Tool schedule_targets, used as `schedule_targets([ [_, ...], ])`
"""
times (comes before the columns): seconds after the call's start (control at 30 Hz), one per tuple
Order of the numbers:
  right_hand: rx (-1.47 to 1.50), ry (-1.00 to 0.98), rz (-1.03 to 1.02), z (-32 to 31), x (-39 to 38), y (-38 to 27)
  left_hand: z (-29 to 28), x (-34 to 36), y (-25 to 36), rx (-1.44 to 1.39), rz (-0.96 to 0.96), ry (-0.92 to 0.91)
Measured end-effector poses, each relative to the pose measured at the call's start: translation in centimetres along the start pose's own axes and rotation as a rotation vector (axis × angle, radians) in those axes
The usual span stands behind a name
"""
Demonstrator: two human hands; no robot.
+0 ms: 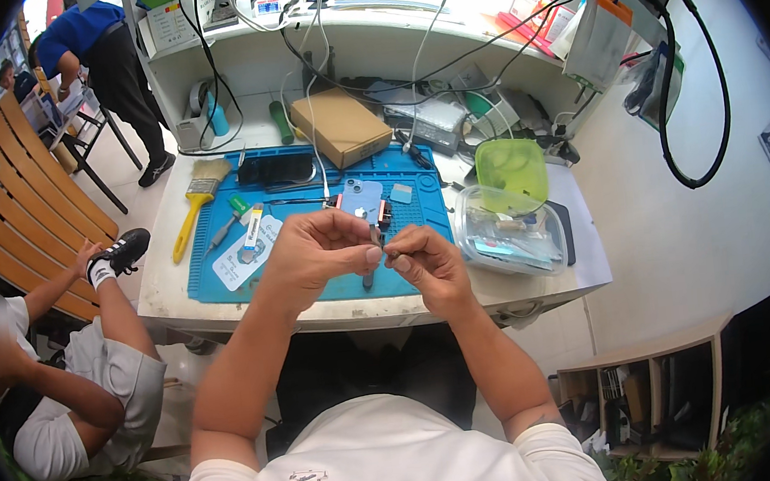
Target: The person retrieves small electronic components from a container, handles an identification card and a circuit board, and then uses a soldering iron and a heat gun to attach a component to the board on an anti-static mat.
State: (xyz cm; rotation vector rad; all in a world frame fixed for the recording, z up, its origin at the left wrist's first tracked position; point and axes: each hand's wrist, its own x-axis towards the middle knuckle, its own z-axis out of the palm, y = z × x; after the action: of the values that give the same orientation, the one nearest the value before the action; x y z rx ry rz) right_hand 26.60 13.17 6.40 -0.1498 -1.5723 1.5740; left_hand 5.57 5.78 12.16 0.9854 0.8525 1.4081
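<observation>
Both hands are raised over the front of a blue work mat [207,267], close together with fingertips almost meeting. My left hand [312,255] is closed in a pinch on a small, thin greyish piece too small to name. My right hand [432,268] pinches too, its thumb and forefinger at a tiny dark bit I cannot make out. Just beyond them a light-blue phone [361,194] with its camera side up lies on the mat, partly hidden by my fingers. Red-and-black clamp parts [384,211] show beside it. Below my fingertips a slim grey tool [368,279] rests on the mat.
Left on the bench are a yellow-handled brush [184,227], a white card [241,265] and a black phone [276,169]. Behind stands a cardboard box [340,126]. A clear plastic tub [514,260] and green container [512,173] sit right. Cables hang overhead; someone sits at left.
</observation>
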Motion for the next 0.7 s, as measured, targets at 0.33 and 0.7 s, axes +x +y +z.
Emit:
schedule_targets([
  [0.33,0.018,-0.010,-0.004,0.2,-0.1,0.1,1.0,-0.7,-1.3,-0.012,0.058,0.062],
  [0.7,0.098,0.014,0.069,0.4,-0.3,-0.1,1.2,-0.5,-1.9,-0.008,0.118,0.050],
])
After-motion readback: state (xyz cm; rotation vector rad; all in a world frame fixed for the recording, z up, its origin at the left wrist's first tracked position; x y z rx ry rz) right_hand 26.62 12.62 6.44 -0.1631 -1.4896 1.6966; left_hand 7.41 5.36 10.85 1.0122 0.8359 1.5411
